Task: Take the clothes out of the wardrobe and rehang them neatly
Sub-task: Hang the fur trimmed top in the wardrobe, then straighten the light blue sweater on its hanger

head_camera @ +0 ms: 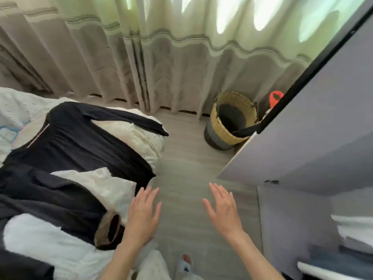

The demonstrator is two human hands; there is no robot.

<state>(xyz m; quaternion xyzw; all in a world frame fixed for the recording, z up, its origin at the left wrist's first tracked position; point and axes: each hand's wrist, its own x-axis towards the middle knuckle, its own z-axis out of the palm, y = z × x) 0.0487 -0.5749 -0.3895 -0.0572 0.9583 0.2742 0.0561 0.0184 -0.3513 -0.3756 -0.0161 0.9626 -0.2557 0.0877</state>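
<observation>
Several dark garments lie spread on the bed at the left: a black long-sleeved top [80, 136] with a thin pale stripe, and a dark jacket [54, 201] with a brown-lined cuff. A white fluffy garment [42, 245] lies under them near the front. My left hand [143, 215] hovers with fingers straight and spread beside the bed's edge, holding nothing. My right hand [224, 211] is held the same way over the floor, also empty. The grey wardrobe door [302, 150] stands open at the right, and folded pale clothes [355, 229] show inside the wardrobe.
A woven basket [232, 120] with a dark strap stands on the floor by the curtain [161, 57], with an orange object [275, 99] behind it. Grey floor [187, 170] runs between bed and wardrobe. My slippered foot [184, 261] shows at the bottom.
</observation>
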